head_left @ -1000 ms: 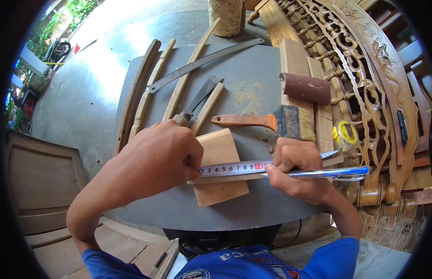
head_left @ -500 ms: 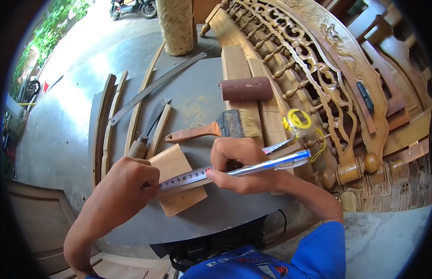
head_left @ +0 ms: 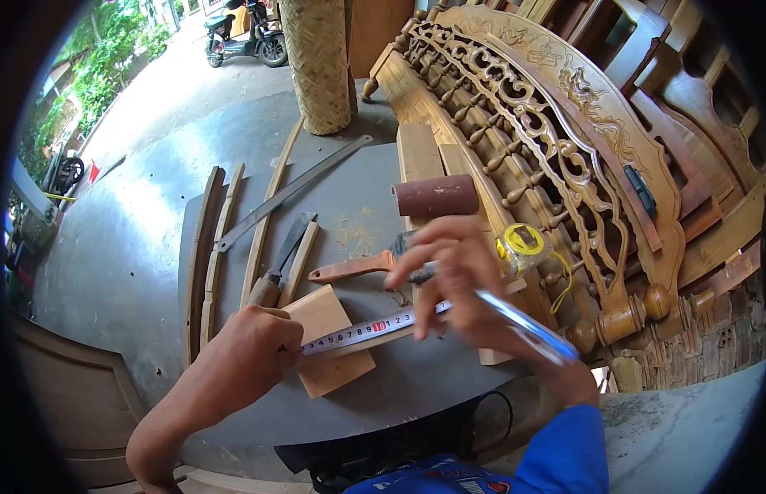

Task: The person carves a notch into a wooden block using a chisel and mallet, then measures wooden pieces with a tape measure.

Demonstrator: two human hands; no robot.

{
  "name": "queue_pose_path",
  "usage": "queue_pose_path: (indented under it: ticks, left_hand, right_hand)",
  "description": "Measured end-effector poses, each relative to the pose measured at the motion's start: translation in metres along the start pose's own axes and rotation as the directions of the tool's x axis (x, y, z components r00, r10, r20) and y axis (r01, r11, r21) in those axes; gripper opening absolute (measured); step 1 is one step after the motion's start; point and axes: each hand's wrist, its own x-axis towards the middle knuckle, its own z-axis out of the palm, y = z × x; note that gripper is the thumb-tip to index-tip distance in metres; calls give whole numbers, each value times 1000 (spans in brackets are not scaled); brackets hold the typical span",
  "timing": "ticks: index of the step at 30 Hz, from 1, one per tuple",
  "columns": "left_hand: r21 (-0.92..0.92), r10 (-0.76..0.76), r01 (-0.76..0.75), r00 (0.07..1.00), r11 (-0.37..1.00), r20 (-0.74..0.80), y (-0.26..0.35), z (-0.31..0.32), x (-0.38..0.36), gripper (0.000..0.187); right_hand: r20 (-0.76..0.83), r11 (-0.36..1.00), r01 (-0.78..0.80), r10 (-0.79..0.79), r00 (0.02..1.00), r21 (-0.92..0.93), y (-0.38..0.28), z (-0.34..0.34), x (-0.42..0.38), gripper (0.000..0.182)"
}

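My left hand [head_left: 263,350] pinches the end of the tape measure's white blade [head_left: 358,331], which lies along a narrow wood strip across a light wooden block [head_left: 329,317]. At the blade's right part, my right hand [head_left: 461,288] is raised and blurred, its fingers apart, with a blue and silver pen [head_left: 527,325] lying across it. The yellow tape case [head_left: 525,240] sits to the right. Behind my right hand is a brush [head_left: 350,267], its bristles mostly hidden.
A reddish-brown roll [head_left: 435,198] rests on planks behind the brush. On the grey table [head_left: 383,395] lie a saw blade [head_left: 301,185], a knife-like tool [head_left: 266,288] and several wood strips. Carved wooden furniture [head_left: 556,123] stands right; a woven column [head_left: 319,66] rises behind.
My right hand has lifted off the blade and opened its pinch, uncovering more of the markings. The pen has tilted. The whole view has shifted, showing more of the background.
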Motion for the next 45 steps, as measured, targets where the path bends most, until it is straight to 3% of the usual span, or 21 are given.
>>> queue_pose_path:
  ticks: [1, 2, 3, 4, 5, 6, 8, 10, 11, 14, 17, 23, 25, 30, 45]
  left_hand:
    - [2, 6, -6, 1000, 1000, -2, 0, 0, 0, 9]
    - [2, 10, -10, 1000, 1000, -2, 0, 0, -1, 9]
    - [-3, -1, 1, 1000, 1000, -7, 0, 1, -2, 9]
    - [-8, -9, 9, 1000, 1000, -11, 0, 1, -2, 9]
    - [-11, -14, 14, 1000, 1000, -15, 0, 1, -2, 9]
    - [-10, -9, 9, 1000, 1000, -14, 0, 2, -3, 9]
    - [-10, 4, -4, 1000, 1000, -22, -1, 2, -3, 9]
    - [-19, -52, 53, 998, 998, 39, 5, -3, -3, 7]
    - [-20, -84, 86, 994, 996, 71, 8, -5, -3, 6]
    - [-31, -94, 96, 994, 995, 63, 7, -5, -4, 6]
    - [-46, -161, 167, 981, 985, 107, 9, -8, -3, 6]
    - [-36, -31, 30, 999, 999, -32, -5, 4, -6, 8]
    - [-91, -95, 92, 995, 992, -23, -4, 2, -7, 7]
    - [-122, -174, 174, 985, 977, 8, 3, -1, -5, 9]
    - [-36, -190, 189, 980, 981, -51, 6, 6, -11, 8]
  right_hand:
    - [-70, 969, 147, -164, 984, -200, -8, -8, 0, 24]
    - [-102, 835, 241, -332, 938, -495, -21, -23, 0, 23]
    - [-171, 606, 138, -423, 890, -783, -29, -44, -1, 24]
    - [-324, 436, -163, -326, 888, -885, -42, -57, -4, 28]
    - [-374, 290, -277, -367, 851, -916, -26, -85, -9, 32]
    - [-501, 242, -461, -143, 853, -854, -21, -107, -18, 32]
    - [-418, 310, -424, 90, 904, -851, 14, -164, -39, 39]
    - [-495, 621, -594, 352, 794, -511, 19, -161, -43, 42]
    - [-473, 703, -653, 491, 732, -281, 20, -159, -44, 44]
    - [-463, 835, -545, 454, 762, -78, 23, -153, -45, 44]
    - [-459, 956, -281, 214, 862, -82, 28, -156, -43, 47]
    - [-449, 994, -60, 12, 894, -93, 1, -148, -60, 59]
    - [-434, 990, -6, -56, 899, -140, 5, -147, -70, 60]
    - [-439, 992, -8, -49, 897, -127, 22, -154, -92, 62]
    - [-559, 997, 14, -54, 827, -75, 40, -149, -128, 74]
